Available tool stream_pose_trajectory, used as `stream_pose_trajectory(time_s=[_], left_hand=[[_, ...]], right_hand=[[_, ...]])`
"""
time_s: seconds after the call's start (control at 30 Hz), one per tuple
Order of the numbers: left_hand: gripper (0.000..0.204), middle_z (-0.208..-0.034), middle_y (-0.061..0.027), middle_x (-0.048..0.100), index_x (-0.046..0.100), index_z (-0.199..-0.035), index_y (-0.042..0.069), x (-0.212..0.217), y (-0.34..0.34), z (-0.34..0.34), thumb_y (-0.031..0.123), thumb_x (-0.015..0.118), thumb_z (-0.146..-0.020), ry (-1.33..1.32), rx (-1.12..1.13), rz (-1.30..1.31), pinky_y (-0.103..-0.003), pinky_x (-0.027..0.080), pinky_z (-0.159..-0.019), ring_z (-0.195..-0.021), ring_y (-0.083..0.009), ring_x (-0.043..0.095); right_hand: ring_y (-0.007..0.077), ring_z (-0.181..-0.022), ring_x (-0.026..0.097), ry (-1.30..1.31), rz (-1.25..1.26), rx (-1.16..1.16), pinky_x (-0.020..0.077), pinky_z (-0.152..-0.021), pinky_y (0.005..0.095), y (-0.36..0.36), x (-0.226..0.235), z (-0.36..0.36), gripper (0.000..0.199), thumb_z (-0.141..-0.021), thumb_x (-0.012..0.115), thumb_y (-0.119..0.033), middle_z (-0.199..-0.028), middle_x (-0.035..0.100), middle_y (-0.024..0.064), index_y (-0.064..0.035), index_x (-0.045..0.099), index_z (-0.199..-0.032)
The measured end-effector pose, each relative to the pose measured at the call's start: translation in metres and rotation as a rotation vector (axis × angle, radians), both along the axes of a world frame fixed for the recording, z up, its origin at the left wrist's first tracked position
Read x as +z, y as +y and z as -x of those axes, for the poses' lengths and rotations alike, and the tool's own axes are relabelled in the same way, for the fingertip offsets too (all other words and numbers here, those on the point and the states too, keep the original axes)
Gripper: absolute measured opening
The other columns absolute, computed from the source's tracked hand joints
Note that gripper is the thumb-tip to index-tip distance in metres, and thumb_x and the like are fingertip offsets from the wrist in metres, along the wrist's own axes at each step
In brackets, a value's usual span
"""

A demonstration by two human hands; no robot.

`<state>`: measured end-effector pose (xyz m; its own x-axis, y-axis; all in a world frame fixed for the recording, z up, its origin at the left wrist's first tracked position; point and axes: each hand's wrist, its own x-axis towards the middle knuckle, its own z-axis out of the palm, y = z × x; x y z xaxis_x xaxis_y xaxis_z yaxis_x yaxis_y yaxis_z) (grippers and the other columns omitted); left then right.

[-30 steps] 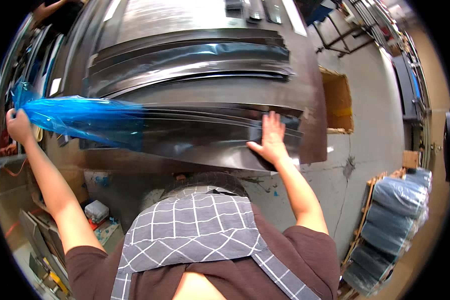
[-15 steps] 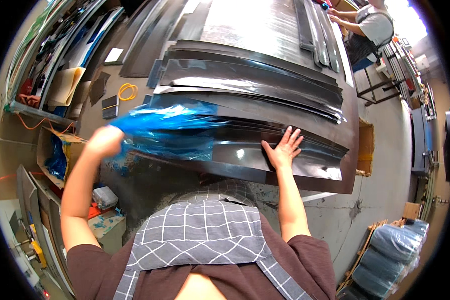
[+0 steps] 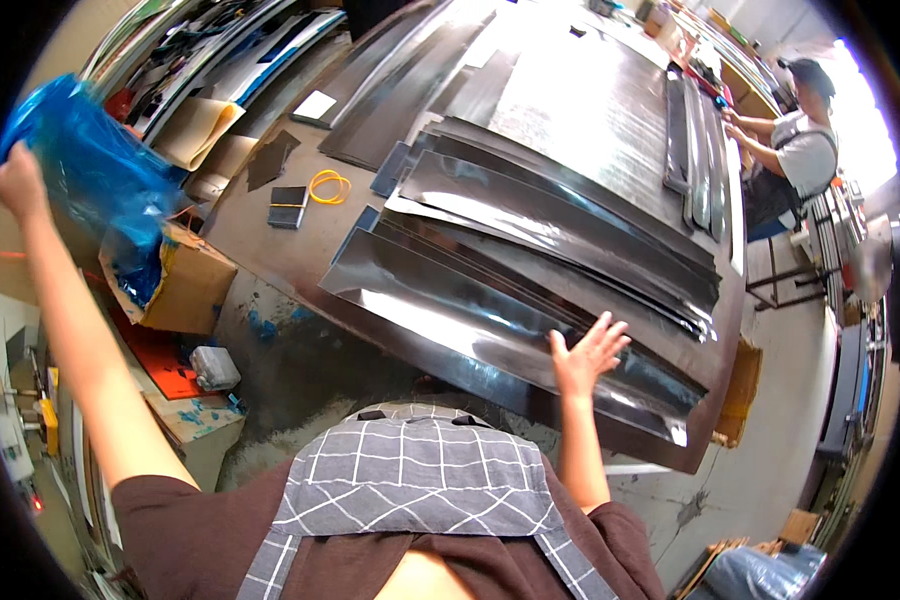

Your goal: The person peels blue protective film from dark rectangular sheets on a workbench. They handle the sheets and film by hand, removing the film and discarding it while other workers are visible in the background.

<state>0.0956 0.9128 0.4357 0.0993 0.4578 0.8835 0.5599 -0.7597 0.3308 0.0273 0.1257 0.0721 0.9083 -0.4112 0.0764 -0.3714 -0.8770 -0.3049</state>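
My left hand (image 3: 20, 182), far out to the left with its arm stretched, is closed on a crumpled sheet of blue plastic film (image 3: 95, 160). The film trails down to the right, above a cardboard box (image 3: 195, 285) that has more blue film inside. On the table my right hand (image 3: 585, 360) lies with fingers spread on the nearest long, glossy dark strip (image 3: 435, 305). That strip lies on others like it. Behind it is a second pile of dark strips (image 3: 560, 225), its upper faces shiny.
A yellow band (image 3: 328, 187) and a small dark block (image 3: 288, 207) lie on the table (image 3: 240, 235) at left. Racks of sheet material (image 3: 195, 70) stand behind the box. At the far right, a co-worker (image 3: 805, 150) stands at the table edge. A clear plastic container (image 3: 214, 368) sits low at left.
My left hand has swung outward to the left, pulling the blue film off the nearest strip and over toward the box. My right hand stays on the strip. The view has turned left.
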Motion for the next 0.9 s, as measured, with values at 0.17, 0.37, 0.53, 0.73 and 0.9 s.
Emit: stream_pose_trajectory(time_s=[0.17, 0.37, 0.53, 0.73, 0.9], left_hand=[[0.018, -0.069, -0.015, 0.063, 0.058, -0.076, 0.005, -0.144, -0.282, 0.021, 0.018, 0.054, -0.087, 1.056, -0.706, -0.204, -0.048, 0.05, -0.066, -0.068, -0.0308, 0.064], [0.035, -0.11, -0.0131, 0.069, 0.063, -0.111, 0.0, -0.278, -0.406, 0.121, -0.003, 0.054, -0.077, 0.559, -1.878, 1.17, -0.038, 0.051, -0.077, -0.091, -0.0257, 0.067], [0.035, -0.119, -0.0147, 0.066, 0.058, -0.125, -0.006, -0.368, -0.345, 0.175, 0.009, 0.056, -0.094, -0.365, -1.902, 2.509, -0.046, 0.052, -0.097, -0.105, -0.0269, 0.067], [0.037, -0.121, -0.0153, 0.065, 0.058, -0.122, -0.005, -0.313, -0.223, 0.197, 0.024, 0.048, -0.102, -0.127, -1.307, 1.869, -0.043, 0.051, -0.099, -0.111, -0.0258, 0.064], [0.046, -0.131, -0.0142, 0.059, 0.053, -0.133, -0.004, -0.313, -0.091, 0.245, 0.03, 0.051, -0.101, -0.87, -1.711, 2.012, -0.041, 0.049, -0.101, -0.116, -0.0245, 0.061]], right_hand=[[0.0273, -0.125, 0.053, 0.511, -2.181, 0.503, 0.044, -0.103, 0.0443, 0.144, 0.051, -0.034, 0.072, -0.098, 0.037, -0.063, -0.141, 0.051, 0.0131, -0.0086, 0.041, -0.146], [0.0532, -0.138, 0.031, 1.291, -2.795, 0.031, 0.0328, -0.111, 0.0621, 0.257, 0.054, -0.041, 0.101, -0.084, 0.047, -0.078, -0.151, 0.028, 0.0357, -0.0002, 0.033, -0.146], [0.0282, -0.101, 0.067, 0.831, -2.373, 0.372, 0.0575, -0.085, 0.0482, 0.337, 0.047, -0.077, 0.068, -0.091, 0.062, -0.051, -0.136, 0.057, 0.017, -0.0029, 0.048, -0.138], [0.032, -0.113, 0.062, 0.487, -0.892, 1.566, 0.0484, -0.098, 0.0511, 0.461, 0.021, -0.04, 0.046, -0.086, 0.066, -0.012, -0.132, 0.059, 0.0122, -0.0082, 0.057, -0.131], [0.0399, -0.118, 0.059, 0.084, -0.489, 1.721, 0.0506, -0.097, 0.044, 0.576, 0.077, -0.015, 0.047, -0.075, 0.071, -0.009, -0.137, 0.053, 0.0219, -0.0151, 0.066, -0.122]])
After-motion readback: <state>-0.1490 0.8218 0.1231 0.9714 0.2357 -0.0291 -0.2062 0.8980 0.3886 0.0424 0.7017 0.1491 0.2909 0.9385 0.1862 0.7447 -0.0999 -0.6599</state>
